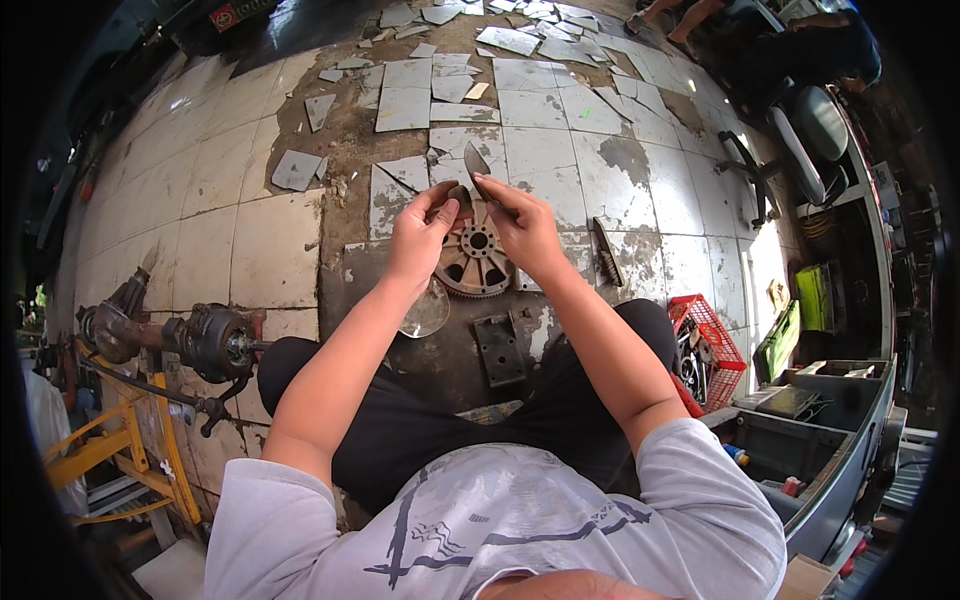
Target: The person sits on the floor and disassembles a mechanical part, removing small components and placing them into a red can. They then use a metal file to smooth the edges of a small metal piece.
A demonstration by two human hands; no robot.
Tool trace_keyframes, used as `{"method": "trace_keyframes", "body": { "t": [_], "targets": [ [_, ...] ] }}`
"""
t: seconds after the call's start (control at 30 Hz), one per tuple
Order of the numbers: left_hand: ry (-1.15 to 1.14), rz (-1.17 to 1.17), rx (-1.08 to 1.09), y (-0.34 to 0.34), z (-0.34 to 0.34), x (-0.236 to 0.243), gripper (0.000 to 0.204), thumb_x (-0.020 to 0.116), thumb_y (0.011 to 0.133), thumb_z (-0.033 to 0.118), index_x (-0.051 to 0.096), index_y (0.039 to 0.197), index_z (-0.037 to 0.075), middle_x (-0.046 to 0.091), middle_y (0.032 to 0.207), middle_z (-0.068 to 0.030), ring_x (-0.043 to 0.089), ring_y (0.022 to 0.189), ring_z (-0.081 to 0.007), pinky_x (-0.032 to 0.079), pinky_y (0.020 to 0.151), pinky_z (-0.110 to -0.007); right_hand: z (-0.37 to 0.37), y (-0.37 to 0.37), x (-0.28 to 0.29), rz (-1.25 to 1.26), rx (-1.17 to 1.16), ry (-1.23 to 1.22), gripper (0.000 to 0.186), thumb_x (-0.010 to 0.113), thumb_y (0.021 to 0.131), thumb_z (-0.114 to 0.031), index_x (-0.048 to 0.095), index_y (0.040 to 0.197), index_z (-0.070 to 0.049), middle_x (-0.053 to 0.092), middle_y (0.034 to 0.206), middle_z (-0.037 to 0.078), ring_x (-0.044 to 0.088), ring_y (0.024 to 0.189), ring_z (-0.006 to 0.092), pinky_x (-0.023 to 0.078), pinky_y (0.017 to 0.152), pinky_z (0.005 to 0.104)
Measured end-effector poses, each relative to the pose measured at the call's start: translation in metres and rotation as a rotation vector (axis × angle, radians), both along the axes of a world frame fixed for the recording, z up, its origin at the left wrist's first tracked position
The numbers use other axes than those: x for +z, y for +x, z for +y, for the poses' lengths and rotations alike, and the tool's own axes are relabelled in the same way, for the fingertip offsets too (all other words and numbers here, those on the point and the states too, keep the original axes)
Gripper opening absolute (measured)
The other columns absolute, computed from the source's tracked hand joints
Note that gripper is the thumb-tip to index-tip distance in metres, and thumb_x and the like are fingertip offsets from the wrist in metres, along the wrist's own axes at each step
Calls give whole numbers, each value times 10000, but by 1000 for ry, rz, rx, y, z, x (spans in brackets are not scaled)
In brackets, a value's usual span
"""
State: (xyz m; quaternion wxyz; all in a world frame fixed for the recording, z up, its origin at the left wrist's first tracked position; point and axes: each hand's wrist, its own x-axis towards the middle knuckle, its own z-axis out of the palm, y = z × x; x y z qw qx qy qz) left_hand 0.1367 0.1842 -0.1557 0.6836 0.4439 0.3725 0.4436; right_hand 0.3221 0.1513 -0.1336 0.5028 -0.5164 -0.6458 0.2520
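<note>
My left hand (pixel 425 230) is closed on a small dark block-like piece (pixel 460 197), pinched between thumb and fingers. In my right hand (pixel 527 228) is a knife (pixel 475 160), its pointed dark blade sticking up past the fingers; the handle is hidden. The two hands are close together, with the piece and the blade a little apart. Below them a round toothed flywheel (pixel 475 280) lies on the floor, partly covered by my hands. A clear round dish (pixel 428 312) sits at its left, and a dark rectangular metal block (pixel 498 350) lies nearer to me.
A wire brush (pixel 607 253) lies right of the flywheel. Further right stands a red basket (pixel 730 350) of tools beside a metal cabinet (pixel 850 430). At left, an axle assembly (pixel 185 335) rests by a yellow frame (pixel 120 440). Broken tiles (pixel 405 108) litter the far floor; another person (pixel 820 50) is at far right.
</note>
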Motion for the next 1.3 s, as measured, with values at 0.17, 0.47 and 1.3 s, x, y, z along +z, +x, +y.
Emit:
{"method": "trace_keyframes", "body": {
  "t": [0.17, 0.47, 1.3],
  "targets": [
    [-11, 7, 33, 1, -5, 9, 413, 651, 1098, 197, 597, 1452, -8, 715, 1293, -80, 729, 1093, -161, 579, 956, -307, -5, 0, 16, -37, 88, -70, 433, 664, 919, 79, 729, 1330, -41, 728, 1352, 175, 715, 1228, 355, 583, 1023, 396],
    [-7, 23, 32, 0, -2, 7, 404, 659, 1092, 182, 603, 1446, -4, 726, 1273, -85, 733, 1099, -164, 586, 941, -299, -5, 1, 9, -22, 54, -21, 441, 635, 920, 112, 732, 1325, -35, 735, 1351, 166, 725, 1226, 328, 580, 1018, 381],
    [36, 43, 40, -2, -4, 18, 350, 650, 1094, 159, 639, 1401, -8, 753, 1193, -82, 739, 1054, -143, 591, 932, -295, -4, -4, 16, 1, 79, 34, 455, 603, 938, 129, 726, 1341, -43, 730, 1366, 159, 706, 1268, 341, 571, 1048, 388]
  ]
}}
